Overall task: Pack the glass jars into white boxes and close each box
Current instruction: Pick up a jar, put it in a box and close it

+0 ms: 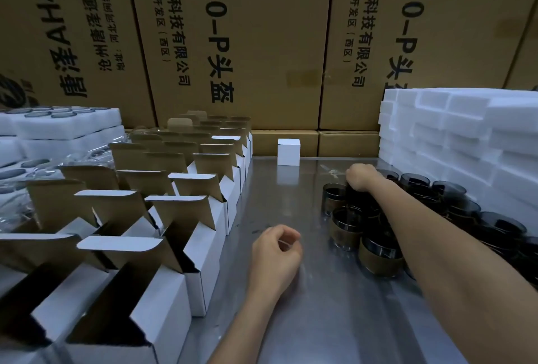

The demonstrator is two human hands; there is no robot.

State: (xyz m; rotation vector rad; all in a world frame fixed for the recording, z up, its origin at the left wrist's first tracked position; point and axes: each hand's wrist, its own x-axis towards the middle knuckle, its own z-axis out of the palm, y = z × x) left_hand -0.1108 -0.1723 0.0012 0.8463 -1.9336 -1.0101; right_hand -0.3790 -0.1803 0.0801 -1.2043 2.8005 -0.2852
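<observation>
Several dark glass jars (348, 226) with tan bands stand grouped on the right of the steel table (291, 194). My right hand (362, 178) reaches over the group and its fingers curl down onto a jar at the far side; that jar is mostly hidden under the hand. My left hand (276, 250) hovers low over the table's middle with fingers loosely curled, holding nothing. Rows of open white boxes (180, 215) with raised flaps fill the left side. One closed white box (288, 151) stands alone at the back.
White foam trays (454, 136) are stacked at the right, behind the jars. More foam trays (67, 125) with jars and clear plastic wrap lie at the far left. Large brown cartons (262, 43) form a wall behind the table.
</observation>
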